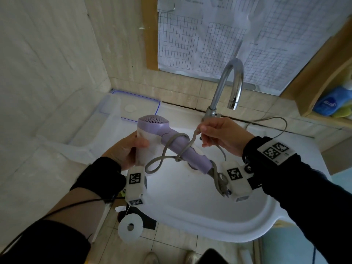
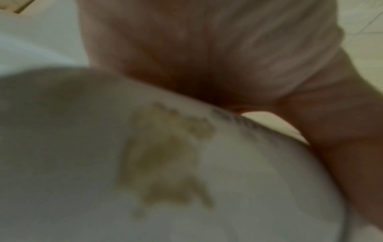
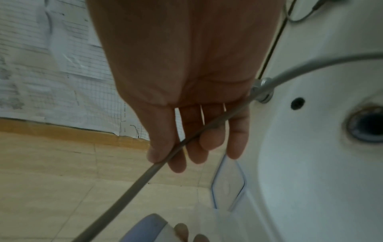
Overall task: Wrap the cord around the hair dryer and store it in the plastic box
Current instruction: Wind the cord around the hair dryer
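Note:
A purple and white hair dryer [image 1: 152,130] is held above the white sink [image 1: 190,216]. My left hand [image 1: 137,147] grips its white barrel. The grey cord [image 1: 162,159] loops loosely around the purple handle [image 1: 192,155]. My right hand [image 1: 200,131] pinches the cord just right of the handle, and the rest trails past the tap. In the left wrist view the barrel [image 2: 165,163] fills the frame, blurred, under my left hand [image 2: 228,57]. In the right wrist view the cord [image 3: 132,183] runs between thumb and forefinger of my right hand [image 3: 165,157]. The clear plastic box [image 1: 102,128] stands open at the left.
The box's blue-rimmed lid [image 1: 137,105] leans on the wall behind it. A chrome tap [image 1: 230,82] arches over the sink close behind my right hand. The drain [image 3: 371,124] lies below. A paper roll [image 1: 130,226] hangs under the sink's left edge. Bottles [image 1: 333,101] sit at right.

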